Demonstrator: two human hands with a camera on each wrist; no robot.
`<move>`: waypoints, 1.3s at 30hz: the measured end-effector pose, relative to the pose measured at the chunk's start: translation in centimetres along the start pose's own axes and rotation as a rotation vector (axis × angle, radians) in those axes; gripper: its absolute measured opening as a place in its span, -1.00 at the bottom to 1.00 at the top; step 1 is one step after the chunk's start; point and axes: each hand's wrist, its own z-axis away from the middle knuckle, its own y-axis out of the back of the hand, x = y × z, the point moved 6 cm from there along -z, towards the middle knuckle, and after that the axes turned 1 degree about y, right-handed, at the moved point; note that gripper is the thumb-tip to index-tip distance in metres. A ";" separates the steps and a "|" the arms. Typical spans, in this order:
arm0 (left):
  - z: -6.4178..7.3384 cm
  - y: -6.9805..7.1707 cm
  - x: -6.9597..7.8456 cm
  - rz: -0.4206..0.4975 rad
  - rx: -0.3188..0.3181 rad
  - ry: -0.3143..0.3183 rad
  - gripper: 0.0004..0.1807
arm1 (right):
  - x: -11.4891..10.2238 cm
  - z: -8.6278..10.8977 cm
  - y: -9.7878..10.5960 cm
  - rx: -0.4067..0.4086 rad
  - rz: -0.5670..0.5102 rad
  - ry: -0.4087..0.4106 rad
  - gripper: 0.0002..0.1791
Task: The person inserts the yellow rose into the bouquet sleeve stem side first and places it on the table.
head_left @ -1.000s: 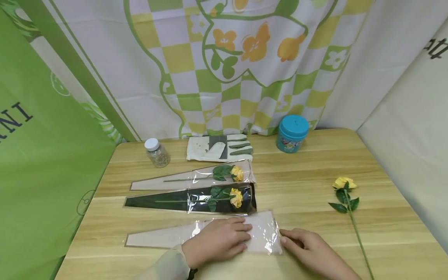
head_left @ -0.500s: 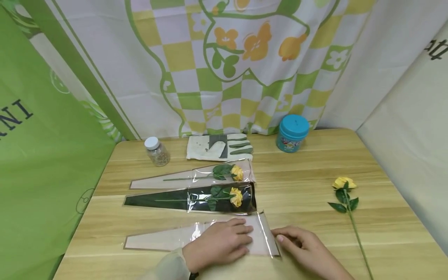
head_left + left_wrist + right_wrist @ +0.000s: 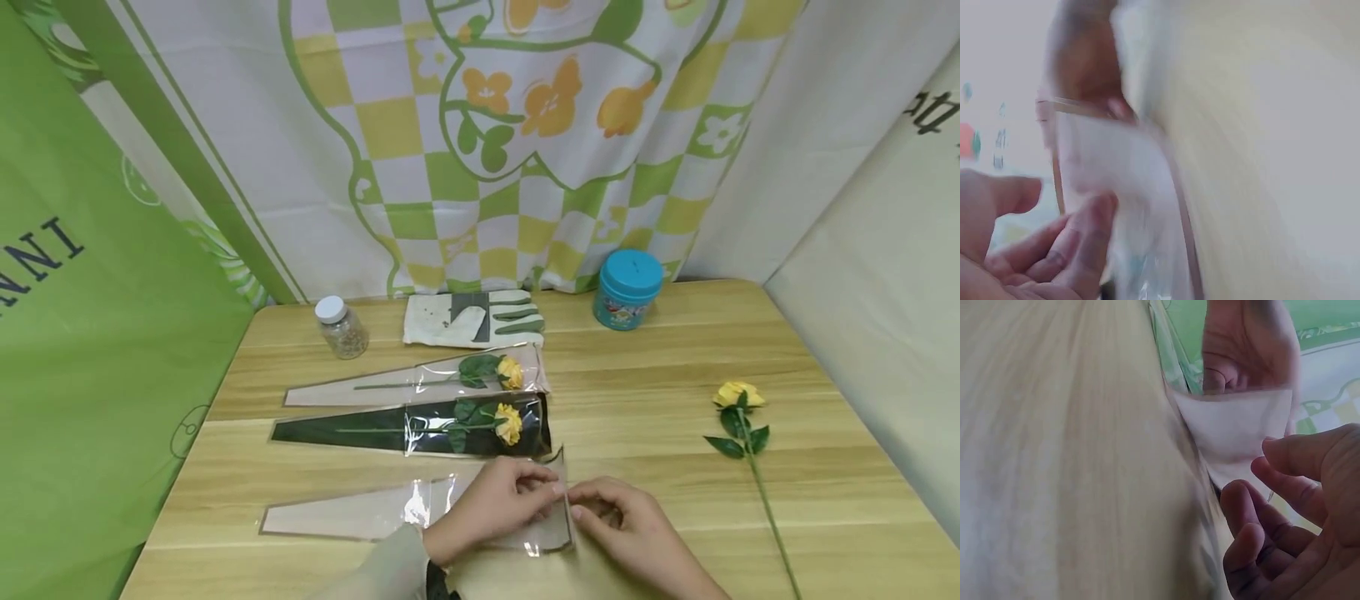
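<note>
A flat, pale flower sleeve (image 3: 352, 512) with a clear front lies nearest the person, its wide mouth facing right and lifted off the table. At that mouth my right hand (image 3: 633, 525) pinches the edge between thumb and index finger. My left hand (image 3: 502, 508) lies over the wide part, fingertips close to the same edge. In the left wrist view, the left thumb and fingers (image 3: 1094, 219) stand apart in front of the pale sleeve. Whether they touch the film is unclear. Off to the right lies a loose yellow rose (image 3: 738, 393) with a long green stem.
Behind the sleeve lie a black sleeve (image 3: 322, 429) and a pale sleeve (image 3: 322, 393), each holding a yellow rose. Along the back of the wooden table (image 3: 660, 383) are a white-capped jar (image 3: 343, 329), a work glove (image 3: 442, 321) and a blue tub (image 3: 628, 292).
My left hand has lifted from flat on the sleeve and moved right to its mouth. My right hand has shifted left with the edge, which now stands raised.
</note>
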 end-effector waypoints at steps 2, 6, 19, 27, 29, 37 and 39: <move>-0.2 -0.2 -0.7 0.299 0.029 0.141 -0.72 | -0.2 -0.1 -0.1 0.002 0.012 0.025 -0.85; -0.3 -0.3 -1.6 0.487 0.090 0.270 -0.78 | -0.3 -0.2 -0.4 -0.003 0.019 0.008 -0.84; 0.1 0.1 -2.5 0.526 0.115 0.359 -0.87 | 1.2 -1.0 0.3 0.085 -0.134 -0.322 -0.69; 0.1 -0.8 -1.4 0.526 0.045 0.301 -0.90 | 1.4 -2.1 0.1 0.137 -0.145 -0.408 -0.63; 0.1 -0.9 -1.3 0.526 0.036 0.296 -0.91 | 1.2 -2.3 0.2 0.137 -0.129 -0.393 -0.62; 0.1 -1.1 -1.6 0.502 0.030 0.287 -0.89 | 1.0 -2.4 0.3 0.135 -0.080 -0.352 -0.68; 0.1 -1.1 -1.5 0.489 0.032 0.280 -0.89 | 0.9 -2.4 0.3 0.133 -0.083 -0.342 -0.65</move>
